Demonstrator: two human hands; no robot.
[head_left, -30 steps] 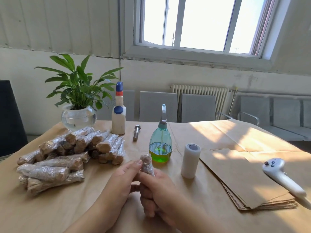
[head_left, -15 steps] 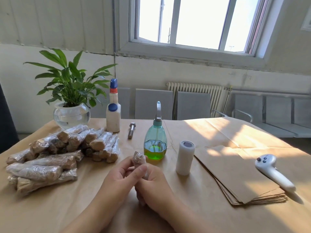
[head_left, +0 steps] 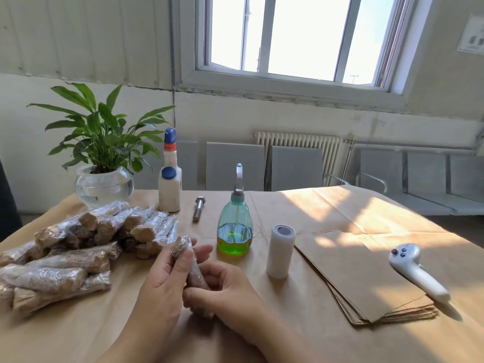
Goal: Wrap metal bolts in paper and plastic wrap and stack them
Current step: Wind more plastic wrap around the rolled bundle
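Note:
A bolt wrapped in brown paper and clear plastic film, the wrapped bolt (head_left: 189,263), is held tilted above the table near its front middle. My left hand (head_left: 162,279) grips its upper part with the thumb across it. My right hand (head_left: 225,289) holds its lower end. To the left lies a pile of wrapped bolts (head_left: 78,247), several stacked in two groups. One bare metal bolt (head_left: 198,208) lies further back. A white roll of plastic wrap (head_left: 279,251) stands upright to the right of my hands. A stack of brown paper sheets (head_left: 366,279) lies at the right.
A green-liquid spray bottle (head_left: 235,226) stands just behind my hands. A white glue bottle (head_left: 169,179) and a plant in a glass bowl (head_left: 103,179) stand at the back left. A white handheld controller (head_left: 416,271) lies on the paper sheets. Brown paper covers the table (head_left: 314,336).
The wrapped bolt has tilted from nearly upright to slanted, and my left hand has moved up over its top end. The camera view has shifted slightly.

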